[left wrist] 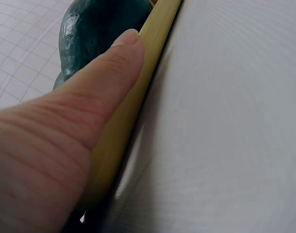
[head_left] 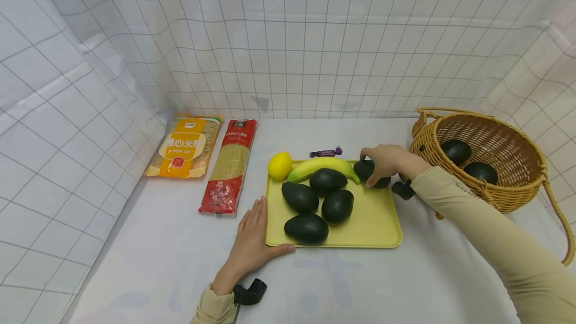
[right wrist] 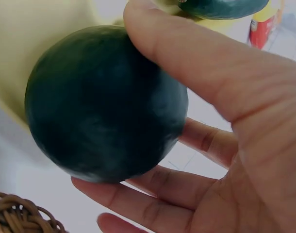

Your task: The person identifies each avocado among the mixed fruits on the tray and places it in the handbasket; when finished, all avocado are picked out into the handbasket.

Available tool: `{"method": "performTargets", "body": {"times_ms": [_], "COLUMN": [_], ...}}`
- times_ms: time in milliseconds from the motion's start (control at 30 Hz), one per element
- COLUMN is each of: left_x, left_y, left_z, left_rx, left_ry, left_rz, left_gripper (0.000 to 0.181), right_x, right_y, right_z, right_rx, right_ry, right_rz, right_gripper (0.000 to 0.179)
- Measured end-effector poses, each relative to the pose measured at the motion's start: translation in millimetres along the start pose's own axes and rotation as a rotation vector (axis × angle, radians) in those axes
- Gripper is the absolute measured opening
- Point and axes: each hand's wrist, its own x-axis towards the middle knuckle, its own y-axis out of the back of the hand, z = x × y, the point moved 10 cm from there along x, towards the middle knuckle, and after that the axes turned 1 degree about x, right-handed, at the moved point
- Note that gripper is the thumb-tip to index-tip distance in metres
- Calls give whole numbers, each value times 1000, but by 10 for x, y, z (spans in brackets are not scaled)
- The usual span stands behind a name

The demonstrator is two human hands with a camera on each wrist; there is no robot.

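At the back right corner of the yellow tray, my right hand grips a dark green avocado. In the right wrist view, the thumb lies over one side of this avocado and the fingers curl below it. My left hand lies at the tray's front left corner, fingers straight along the left side and thumb against the front rim. Several other avocados rest on the tray, with a green-yellow banana behind them. A lemon sits at the back left corner.
On the right stands a wicker basket with two avocados inside and a long handle. A purple-wrapped candy lies behind the tray. To the left are a red noodle packet and an orange food bag. White grid-patterned cloth hangs behind.
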Motion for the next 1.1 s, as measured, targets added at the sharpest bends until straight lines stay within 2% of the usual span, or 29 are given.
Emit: {"method": "performTargets", "body": {"times_ms": [600, 1100], "left_x": [-9, -6], "left_y": [-16, 20], "left_z": [-9, 5], "left_rx": [18, 18], "left_ry": [-8, -30], "left_rz": [14, 44], "left_gripper": [127, 125], "right_x": [-43, -130], "right_y": [-88, 123], "right_z": [-5, -11], "right_rx": [42, 31], "right_ry": [29, 62], "right_rz": [-6, 111], "right_gripper": [66, 64]}}
